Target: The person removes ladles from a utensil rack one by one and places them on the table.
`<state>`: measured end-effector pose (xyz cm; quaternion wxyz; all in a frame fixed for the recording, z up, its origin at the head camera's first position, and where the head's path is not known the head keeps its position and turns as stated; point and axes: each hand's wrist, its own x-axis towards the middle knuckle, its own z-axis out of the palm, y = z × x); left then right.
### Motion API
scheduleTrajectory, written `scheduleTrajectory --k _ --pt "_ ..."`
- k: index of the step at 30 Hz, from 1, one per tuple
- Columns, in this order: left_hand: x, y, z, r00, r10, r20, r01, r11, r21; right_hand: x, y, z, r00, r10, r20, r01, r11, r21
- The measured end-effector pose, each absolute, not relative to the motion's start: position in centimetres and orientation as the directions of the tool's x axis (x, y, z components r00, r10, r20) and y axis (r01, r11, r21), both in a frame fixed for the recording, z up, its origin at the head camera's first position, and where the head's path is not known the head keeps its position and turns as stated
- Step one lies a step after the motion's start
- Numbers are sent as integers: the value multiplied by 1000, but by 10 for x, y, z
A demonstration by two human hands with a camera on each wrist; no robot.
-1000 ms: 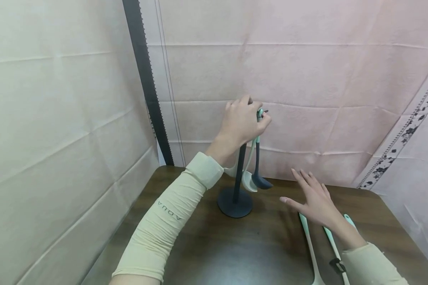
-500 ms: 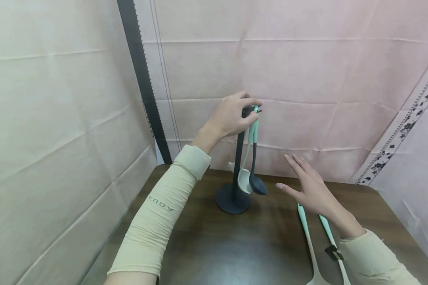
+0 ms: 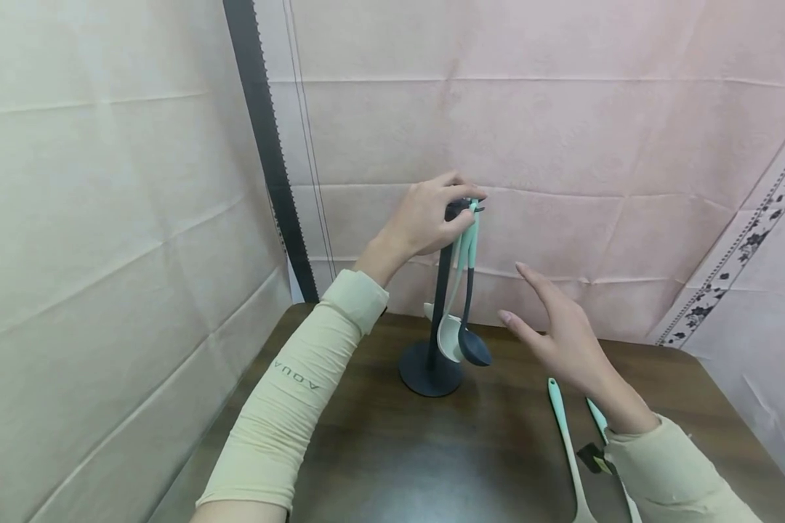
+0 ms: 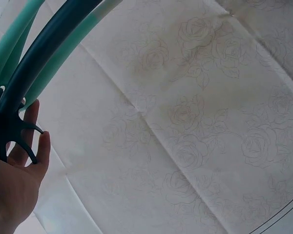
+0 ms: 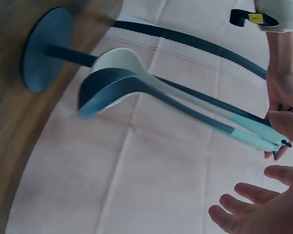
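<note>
My left hand (image 3: 421, 218) grips the hooked top of a dark utensil stand (image 3: 441, 290), thumb and fingers curled about it. In the left wrist view, fingers touch the curved hooks (image 4: 27, 146). From the hooks hang a dark blue ladle (image 3: 474, 349) and a white ladle (image 3: 448, 340), both with mint handles. Another white utensil (image 3: 428, 310) shows partly behind the post. My right hand (image 3: 565, 338) hovers to the right of the ladles, fingers spread and nothing held. In the right wrist view, the dark ladle (image 5: 110, 87) overlaps the white one.
Two pale utensils with mint handles, one a long-handled tool (image 3: 565, 436), lie on the brown wooden table (image 3: 379, 457) at the right; their far ends are cut off or covered by my sleeve. Cloth-covered walls (image 3: 562, 131) stand behind and to the left.
My left fingers have shifted from around the dark ladle's handle end to the stand's top. The hanging ladles have swung slightly. My right hand has risen and moved a little left.
</note>
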<state>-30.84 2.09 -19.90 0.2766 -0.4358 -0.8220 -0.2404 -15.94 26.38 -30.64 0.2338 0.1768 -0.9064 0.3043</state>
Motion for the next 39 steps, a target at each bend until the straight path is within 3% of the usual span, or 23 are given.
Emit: scheduleTrajectory --k 10,21,39 --pt "-305 21 -199 -474 598 646 836 537 115 -165 245 -287 -732 -133 668 -561 674 -481" --pt "-307 22 -199 -462 603 651 833 547 84 -174 232 -271 -729 -112 676 -590 604 -536" --pt "-302 20 -196 -515 620 592 798 599 66 -204 197 -259 -678 -23 734 -658 463 -593"
